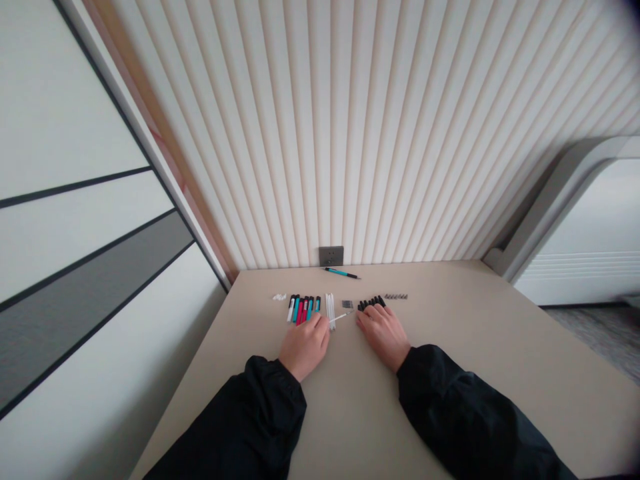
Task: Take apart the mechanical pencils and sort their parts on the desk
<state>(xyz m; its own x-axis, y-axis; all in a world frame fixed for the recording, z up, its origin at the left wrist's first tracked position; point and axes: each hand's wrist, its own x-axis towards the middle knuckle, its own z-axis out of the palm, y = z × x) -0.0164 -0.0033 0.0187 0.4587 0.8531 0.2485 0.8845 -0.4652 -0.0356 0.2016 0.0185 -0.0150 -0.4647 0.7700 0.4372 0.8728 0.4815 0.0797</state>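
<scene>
My left hand (307, 341) is closed around a thin white pen refill (339, 318), whose tip points right towards my other hand. Just beyond the left knuckles lies a row of pen barrels (303, 307) in white, teal and red with black ends. Several white refills (330, 308) lie side by side to the right of them. My right hand (383, 331) has its fingers bent together at the near ends of a row of short black pen grips (371, 303), and seems to pinch one; the fingertips are partly hidden.
A teal and black pen (343, 273) lies near the wall below a dark socket (331, 255). Small white parts (279, 297) sit at the left, small grey parts (347, 304) in the middle, and dark springs or clips (396, 297) at the right of the table (350, 413).
</scene>
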